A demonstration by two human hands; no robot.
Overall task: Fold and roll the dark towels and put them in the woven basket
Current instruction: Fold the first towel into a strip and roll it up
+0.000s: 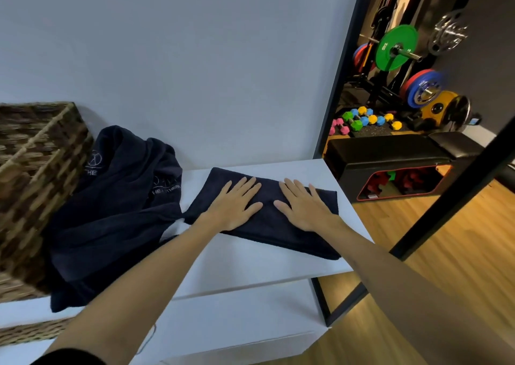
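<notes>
Left hand (233, 204): palm down, flat, fingers (248, 187) straight and slightly spread, thumb out toward the right. Right hand (305, 207): palm down, flat, fingers straight and spread, thumb toward the left. Both forearms bare, extended forward, hands side by side, apart.

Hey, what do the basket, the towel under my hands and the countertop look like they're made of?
Basket: woven natural fibre, perhaps seagrass or wicker, going by its brown and tan plaited strips. Folded towel: dark navy terry cloth, probably cotton, with a soft matte nap. Countertop: smooth white board, likely laminate or painted wood, with a flat even surface.
</notes>
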